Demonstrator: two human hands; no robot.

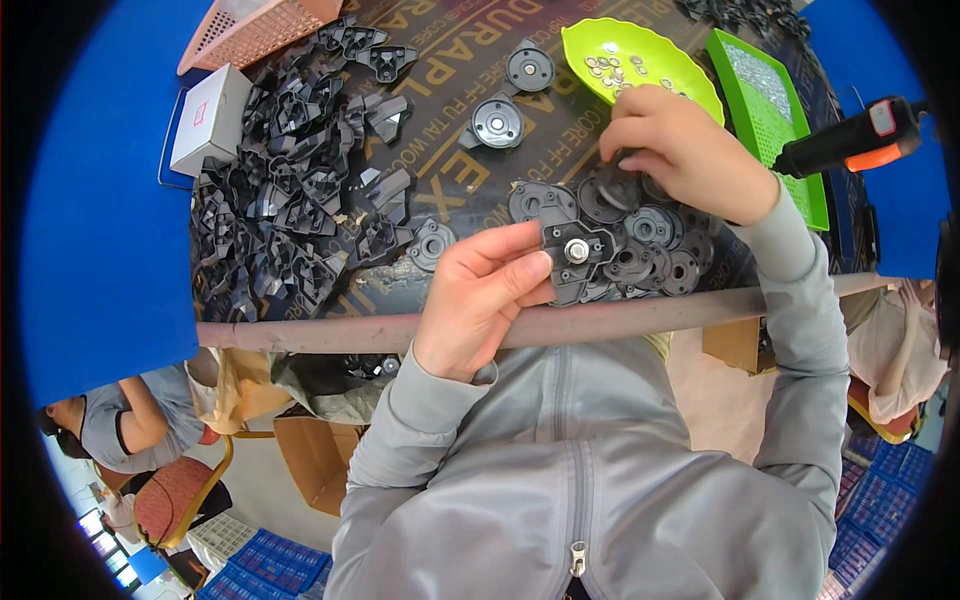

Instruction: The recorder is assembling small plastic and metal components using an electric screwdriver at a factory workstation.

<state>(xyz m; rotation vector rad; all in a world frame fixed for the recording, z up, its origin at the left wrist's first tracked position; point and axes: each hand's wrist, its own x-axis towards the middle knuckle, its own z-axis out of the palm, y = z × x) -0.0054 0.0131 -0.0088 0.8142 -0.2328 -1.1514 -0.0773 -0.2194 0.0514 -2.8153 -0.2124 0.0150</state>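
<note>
My left hand point(490, 290) grips a black plastic bracket point(572, 287) between thumb and fingers near the table's front edge. A shiny round metal piece point(576, 250) sits at the middle of that bracket. To the right and farther in, my right hand point(690, 150) is closed on a dark round plastic part point(617, 188), partly hidden under its fingers. Beneath both hands spreads a pile of round dark plastic discs point(680, 270) with holes in their centers. One similar disc point(431, 245) lies apart, left of my left hand.
Black angular plastic parts point(290, 200) heap at the left beside a white box point(210, 120) and a pink basket point(255, 30). Two round assemblies point(497, 122) lie farther back. A yellow-green bowl point(700, 88) holds metal pieces; a green tray point(765, 140) and electric screwdriver point(850, 140) stand right.
</note>
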